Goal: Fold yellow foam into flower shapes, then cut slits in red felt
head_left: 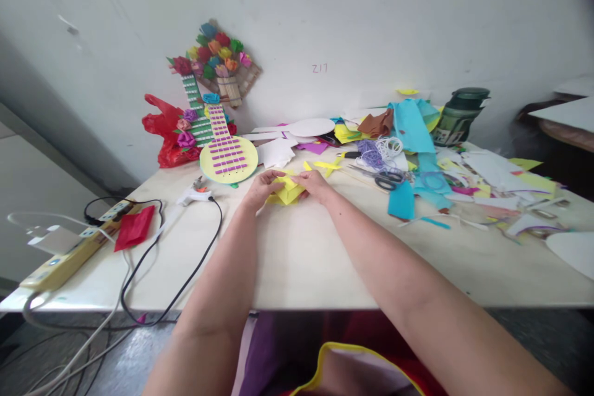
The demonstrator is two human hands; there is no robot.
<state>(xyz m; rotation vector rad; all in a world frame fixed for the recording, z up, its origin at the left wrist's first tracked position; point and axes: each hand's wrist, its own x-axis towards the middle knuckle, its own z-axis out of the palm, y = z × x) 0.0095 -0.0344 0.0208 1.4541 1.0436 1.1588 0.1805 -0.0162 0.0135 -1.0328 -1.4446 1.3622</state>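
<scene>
Between my two hands is a piece of yellow paper [288, 190], creased and folded, held just above the white table [306, 260]. My left hand [263, 189] pinches its left side, and my right hand [314, 185] grips its right side with thumb and fingers. Narrow yellow paper strips [328, 165] lie just beyond my right hand. A round yellow paper guitar shape [229, 161] with purple bars stands behind my left hand.
Scissors [387, 180], string [387, 151], blue paper [401, 200] and many scraps cover the right side. A dark green bottle [460, 116] stands behind them. A glue gun [195, 195], its black cord, a power strip [69, 263] and a red packet [134, 228] lie left.
</scene>
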